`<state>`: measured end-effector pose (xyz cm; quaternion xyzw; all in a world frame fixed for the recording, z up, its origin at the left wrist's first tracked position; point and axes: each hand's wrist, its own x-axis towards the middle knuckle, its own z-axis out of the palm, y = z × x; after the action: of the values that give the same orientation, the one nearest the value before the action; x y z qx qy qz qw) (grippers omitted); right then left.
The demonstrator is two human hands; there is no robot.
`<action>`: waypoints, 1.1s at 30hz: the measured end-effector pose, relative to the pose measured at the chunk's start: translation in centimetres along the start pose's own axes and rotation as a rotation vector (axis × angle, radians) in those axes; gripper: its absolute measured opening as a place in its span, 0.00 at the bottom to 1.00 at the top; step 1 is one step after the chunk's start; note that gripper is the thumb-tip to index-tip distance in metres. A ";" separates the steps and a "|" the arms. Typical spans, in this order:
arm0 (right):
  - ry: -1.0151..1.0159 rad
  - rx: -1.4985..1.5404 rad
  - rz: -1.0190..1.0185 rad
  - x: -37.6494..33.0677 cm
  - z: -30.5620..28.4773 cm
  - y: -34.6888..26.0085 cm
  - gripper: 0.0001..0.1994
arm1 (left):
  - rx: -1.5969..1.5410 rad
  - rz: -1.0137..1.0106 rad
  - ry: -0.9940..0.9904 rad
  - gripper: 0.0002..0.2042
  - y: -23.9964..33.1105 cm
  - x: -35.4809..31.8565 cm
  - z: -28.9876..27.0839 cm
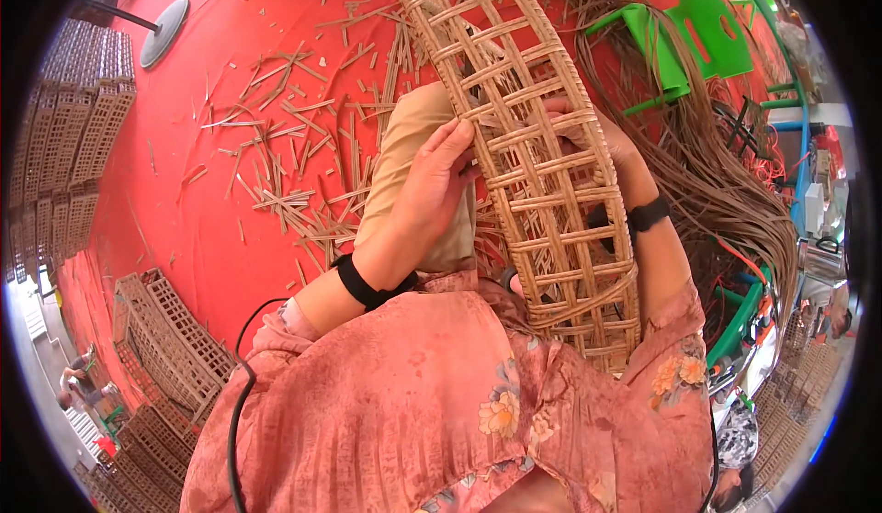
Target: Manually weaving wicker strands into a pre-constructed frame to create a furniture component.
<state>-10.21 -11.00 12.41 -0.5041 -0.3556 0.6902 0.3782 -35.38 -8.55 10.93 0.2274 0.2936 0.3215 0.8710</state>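
A long woven rattan lattice panel (524,100) lies across my lap, running from the top of the view down to my waist. My left hand (441,178) grips its left edge about midway, thumb on the rim. On the far side, my right hand (588,127) reaches behind the lattice and holds it, showing through the open squares. Both wrists wear black bands. My pink flowered sleeves fill the lower part of the view.
Short cut rattan strips (294,164) litter the red floor (184,219) on my left. A bundle of long loose strands (717,182) spreads to my right beside a green plastic stool (689,31). Finished lattice panels (87,136) are stacked at left and lower left.
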 end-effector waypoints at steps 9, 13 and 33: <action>-0.202 0.112 0.008 0.9 3.4 -1.4 0.19 | -0.044 -0.033 -0.019 0.31 0.6 -0.4 0.0; -0.120 -0.019 -0.058 0.2 5.5 -2.9 0.19 | 0.097 0.086 0.049 0.30 -0.3 -0.8 0.3; 0.525 -0.850 -0.537 -5.9 10.3 -13.4 0.10 | -0.010 -0.001 0.201 0.17 -1.0 0.5 1.6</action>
<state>-16.77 -11.15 29.06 -0.6585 -0.6122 0.2173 0.3800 -33.62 -9.26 11.33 0.1892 0.3782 0.3437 0.8385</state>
